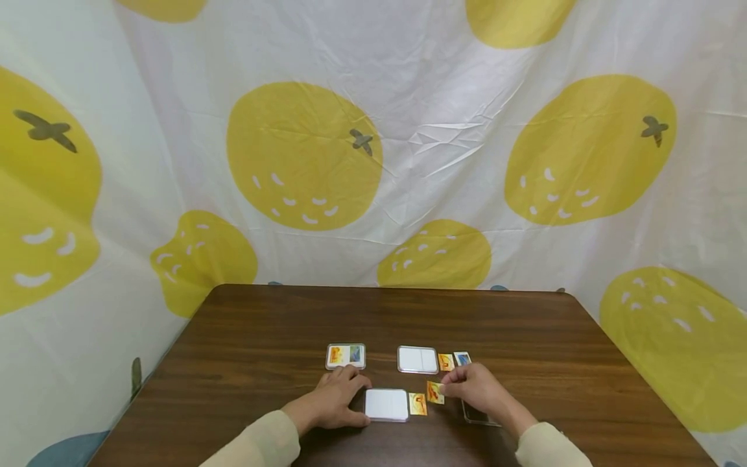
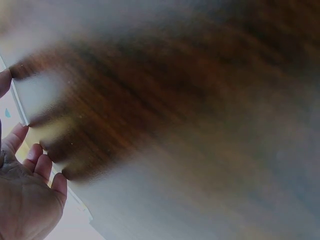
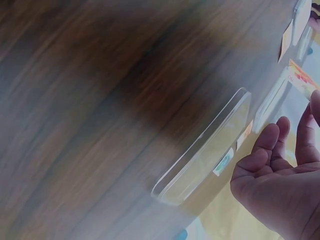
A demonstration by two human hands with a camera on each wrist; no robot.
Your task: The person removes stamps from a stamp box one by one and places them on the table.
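Note:
My left hand rests on the table at the left end of a clear-framed case with a white insert, thumb and fingers spread around that end. My right hand pinches a small orange picture card between thumb and fingertips. In the right wrist view the held card stands tilted above the table, the other fingers loosely bent. Another orange picture card lies against the case's right side. Partly hidden under the right hand is a clear case.
Farther back at left lies a case with two picture cards in it. Another white-insert case lies to its right, beside an orange card and a blue-and-white card. A lemon-print cloth hangs behind the brown table.

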